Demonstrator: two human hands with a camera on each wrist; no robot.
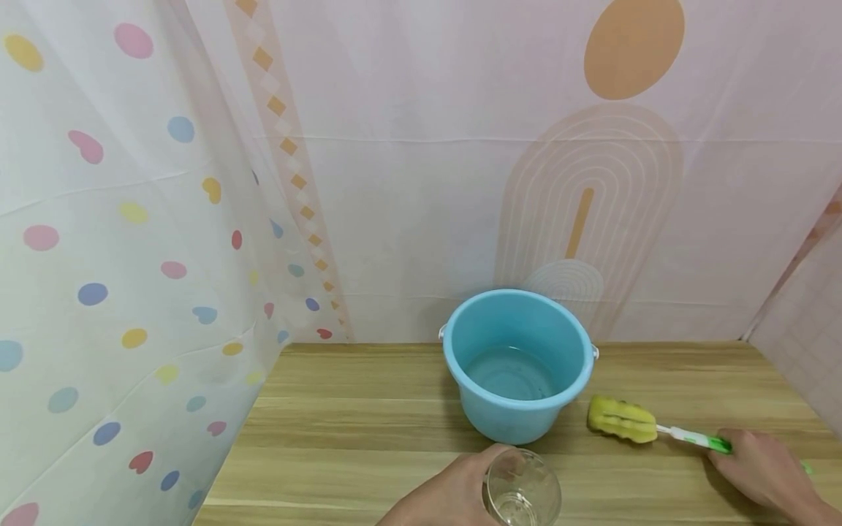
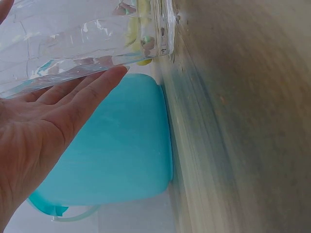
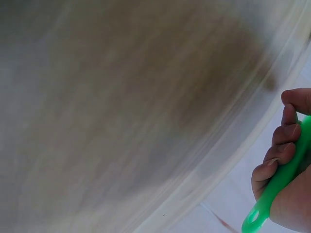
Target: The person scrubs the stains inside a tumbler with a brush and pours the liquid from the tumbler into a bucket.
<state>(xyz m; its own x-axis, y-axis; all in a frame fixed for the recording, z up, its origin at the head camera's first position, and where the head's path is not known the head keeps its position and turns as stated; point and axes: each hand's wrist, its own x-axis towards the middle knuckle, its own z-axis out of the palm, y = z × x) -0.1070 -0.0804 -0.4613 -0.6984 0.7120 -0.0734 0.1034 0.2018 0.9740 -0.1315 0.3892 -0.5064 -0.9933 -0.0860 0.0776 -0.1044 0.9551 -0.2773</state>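
A clear drinking glass [image 1: 524, 488] stands near the front of the wooden table, and my left hand [image 1: 454, 491] holds it from the left side. In the left wrist view, the fingers [image 2: 92, 94] lie along the glass wall, with a thumb tip at the upper left. My right hand [image 1: 763, 464] grips the green handle [image 3: 282, 184] of a bottle brush with a yellow sponge head [image 1: 621, 420]. The fingers are curled round that handle in the right wrist view. The sponge head is low over the table, just right of the bucket.
A light blue bucket [image 1: 520, 422] with some water in it stands behind the glass, near the back wall. Its white handle hinges show at both sides. Patterned cloth [image 1: 408, 219] hangs behind the table [image 1: 342, 431] and along its left side.
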